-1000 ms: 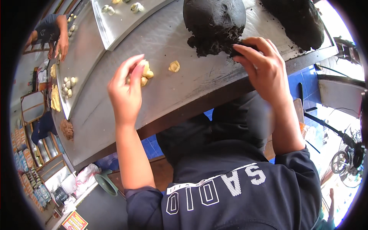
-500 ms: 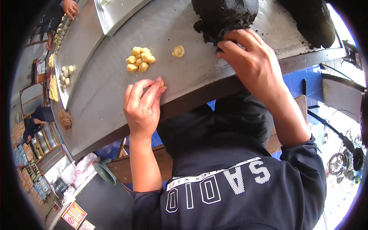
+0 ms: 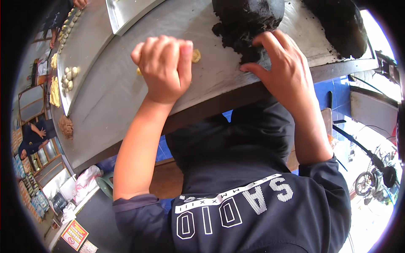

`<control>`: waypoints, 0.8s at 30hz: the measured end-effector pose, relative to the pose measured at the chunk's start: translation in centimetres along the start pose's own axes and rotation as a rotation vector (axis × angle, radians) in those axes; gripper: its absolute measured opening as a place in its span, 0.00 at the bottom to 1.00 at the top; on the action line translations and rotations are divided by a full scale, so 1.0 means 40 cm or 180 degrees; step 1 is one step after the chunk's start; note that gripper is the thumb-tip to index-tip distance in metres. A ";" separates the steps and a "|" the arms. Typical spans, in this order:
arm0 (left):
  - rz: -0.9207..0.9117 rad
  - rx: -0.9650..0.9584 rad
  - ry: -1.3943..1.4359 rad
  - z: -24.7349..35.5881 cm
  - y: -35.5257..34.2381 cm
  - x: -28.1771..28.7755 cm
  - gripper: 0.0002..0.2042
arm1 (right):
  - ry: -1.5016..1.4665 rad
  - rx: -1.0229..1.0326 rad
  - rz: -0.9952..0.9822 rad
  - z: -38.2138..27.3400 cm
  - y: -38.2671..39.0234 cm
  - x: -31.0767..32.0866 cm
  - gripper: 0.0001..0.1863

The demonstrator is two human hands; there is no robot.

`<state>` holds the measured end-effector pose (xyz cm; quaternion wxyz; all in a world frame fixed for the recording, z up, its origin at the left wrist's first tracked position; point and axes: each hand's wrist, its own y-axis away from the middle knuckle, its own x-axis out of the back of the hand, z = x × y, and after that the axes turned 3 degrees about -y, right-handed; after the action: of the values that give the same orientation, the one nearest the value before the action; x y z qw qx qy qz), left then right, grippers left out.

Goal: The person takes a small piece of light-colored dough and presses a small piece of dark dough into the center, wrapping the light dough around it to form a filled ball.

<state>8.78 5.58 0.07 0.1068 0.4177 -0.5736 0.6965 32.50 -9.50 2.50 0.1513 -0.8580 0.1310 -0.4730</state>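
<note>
Over the yellow dough pieces [image 3: 139, 71] on the steel tabletop [image 3: 101, 80], my left hand [image 3: 162, 67] is closed, fingers curled, hiding most of them; I cannot make out what it holds. One yellow piece [image 3: 195, 55] shows just right of it. My right hand [image 3: 280, 71] is open, thumb and curved fingers apart, at the ragged crumbly edge [image 3: 240, 44] of a big black dough ball [image 3: 247, 14]. A long black dough lump [image 3: 337, 29] lies at the top right.
Trays [image 3: 65, 105] at the left carry small pale balls [image 3: 69, 78]; yellow strips [image 3: 54, 90] and a brown lump [image 3: 65, 126] lie nearby. A co-worker's hand [image 3: 79, 3] is at the top, another person [image 3: 36, 137] at left. A motorbike [image 3: 365, 181] stands right, beyond the table's edge.
My left hand has risen from near the table's front edge to cover the yellow pile, fingers more curled. My right hand's thumb and fingers have spread at the black dough.
</note>
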 end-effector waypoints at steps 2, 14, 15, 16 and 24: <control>-0.0177 -0.0140 0.0120 0.017 -0.001 -0.018 0.13 | 0.0259 -0.0171 0.0101 0.013 0.018 -0.010 0.13; 0.0287 0.1862 0.0936 -0.043 0.034 0.078 0.12 | -0.0208 0.0319 -0.0289 0.020 -0.023 -0.009 0.13; 0.0097 0.0927 -0.0010 -0.045 0.056 0.131 0.11 | -0.0199 0.0293 -0.0267 0.021 -0.011 0.005 0.13; -0.0513 0.0960 -0.0550 -0.018 0.094 0.185 0.10 | -0.0084 0.0186 -0.0003 0.019 0.001 0.004 0.12; -0.0731 0.2240 0.0263 0.080 0.182 0.202 0.05 | -0.0378 0.0281 -0.0214 -0.043 0.015 0.001 0.14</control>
<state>0.62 -2.25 0.57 0.0573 0.4619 -0.2438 0.8508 31.02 -10.29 3.18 0.1805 -0.8810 0.0720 -0.4314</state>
